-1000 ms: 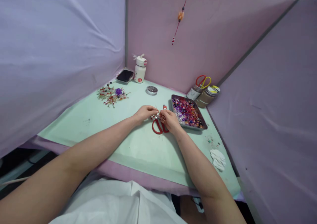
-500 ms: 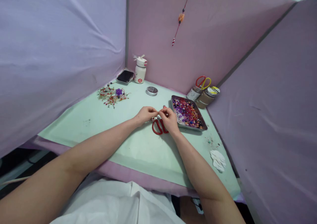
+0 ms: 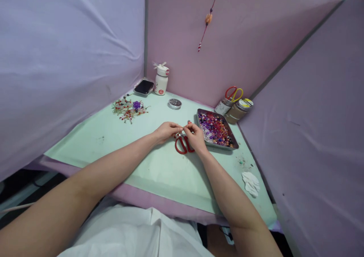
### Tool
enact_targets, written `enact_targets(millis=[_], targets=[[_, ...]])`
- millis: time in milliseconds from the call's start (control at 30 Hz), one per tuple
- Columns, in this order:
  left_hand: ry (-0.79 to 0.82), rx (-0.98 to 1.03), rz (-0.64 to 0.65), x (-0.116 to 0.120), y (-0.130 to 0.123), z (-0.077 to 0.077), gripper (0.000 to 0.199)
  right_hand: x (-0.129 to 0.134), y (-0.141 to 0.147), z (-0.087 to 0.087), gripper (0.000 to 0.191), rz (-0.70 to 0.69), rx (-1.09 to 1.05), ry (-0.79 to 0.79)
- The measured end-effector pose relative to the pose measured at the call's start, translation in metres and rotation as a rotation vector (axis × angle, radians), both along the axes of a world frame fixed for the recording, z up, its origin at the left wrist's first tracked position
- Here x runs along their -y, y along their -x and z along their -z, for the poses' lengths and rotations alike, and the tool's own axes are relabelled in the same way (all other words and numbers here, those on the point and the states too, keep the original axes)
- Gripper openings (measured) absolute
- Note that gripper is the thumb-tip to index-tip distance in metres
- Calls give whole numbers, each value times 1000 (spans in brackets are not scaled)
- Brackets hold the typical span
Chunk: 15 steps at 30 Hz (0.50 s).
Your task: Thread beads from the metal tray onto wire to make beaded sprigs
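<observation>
My left hand [image 3: 167,132] and my right hand [image 3: 195,135] meet fingertip to fingertip over the middle of the table. Both are closed in a pinch on something too small to make out; a few tiny beads show under the left fingertips. Red-handled scissors [image 3: 181,146] lie just below the hands, partly covered by my right hand. Right of that hand stands a metal tray [image 3: 222,148] with purple, clear and orange beads and red threads [image 3: 218,125].
A pile of beaded strings [image 3: 127,109] lies at the left. Behind are a phone [image 3: 144,86], a white bottle [image 3: 161,83], a small round tin [image 3: 174,104], and jars [image 3: 238,111] with scissors [image 3: 234,93]. A white cloth [image 3: 251,184] lies at the right edge.
My fingertips have shifted very slightly, with a small gap now showing between the two pinches. The objects on the table keep their places.
</observation>
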<state>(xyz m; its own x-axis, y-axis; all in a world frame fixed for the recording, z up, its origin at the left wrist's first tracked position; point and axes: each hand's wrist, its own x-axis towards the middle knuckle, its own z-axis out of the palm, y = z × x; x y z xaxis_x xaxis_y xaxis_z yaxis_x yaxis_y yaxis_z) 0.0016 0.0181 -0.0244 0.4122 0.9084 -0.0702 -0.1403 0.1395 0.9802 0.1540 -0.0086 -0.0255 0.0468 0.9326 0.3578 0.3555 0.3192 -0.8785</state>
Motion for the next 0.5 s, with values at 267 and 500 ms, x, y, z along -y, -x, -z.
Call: enact_targets(millis=[267, 500], targets=[[38, 0, -24, 4, 1, -5, 25, 0, 2, 0, 15, -47, -43, 13], [31, -9, -73, 2, 1, -8, 22, -6, -3, 6, 22, 27, -225, 121]])
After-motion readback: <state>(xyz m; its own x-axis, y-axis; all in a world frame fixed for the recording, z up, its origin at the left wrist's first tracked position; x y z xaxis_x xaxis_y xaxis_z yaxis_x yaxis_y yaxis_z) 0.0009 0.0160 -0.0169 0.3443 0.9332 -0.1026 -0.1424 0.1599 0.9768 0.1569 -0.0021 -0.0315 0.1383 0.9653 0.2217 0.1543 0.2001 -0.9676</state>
